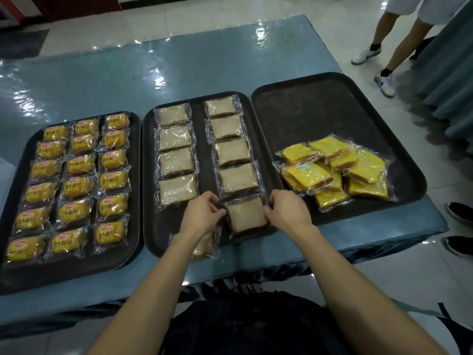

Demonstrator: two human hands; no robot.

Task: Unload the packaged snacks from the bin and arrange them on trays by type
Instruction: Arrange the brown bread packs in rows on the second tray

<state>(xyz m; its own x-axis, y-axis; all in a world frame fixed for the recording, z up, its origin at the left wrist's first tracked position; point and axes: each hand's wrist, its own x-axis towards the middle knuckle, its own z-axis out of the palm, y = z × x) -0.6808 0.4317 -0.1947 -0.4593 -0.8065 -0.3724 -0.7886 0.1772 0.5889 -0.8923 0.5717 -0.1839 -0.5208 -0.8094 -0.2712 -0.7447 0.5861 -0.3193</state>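
Note:
Three dark trays lie side by side on a blue-covered table. The left tray (135, 190) holds three columns of small yellow bread packs (76, 187). The middle tray (204, 155) carries two columns of pale sandwich packs (176, 161). At the near end of its right column lies one pale sandwich pack (247, 216); my left hand (202, 213) pinches its left wrapper edge and my right hand (286, 211) pinches its right edge. Another pale pack (204, 245) lies partly hidden under my left forearm. The right tray (320, 111) bears a loose heap of yellow sandwich packs (335, 170).
The blue table (153, 70) stretches away behind the trays. A person's legs in white shoes (384, 83) stand at the far right by a grey-blue curtain (448, 73). Two black shoes (458, 226) show at the right edge. No bin is in view.

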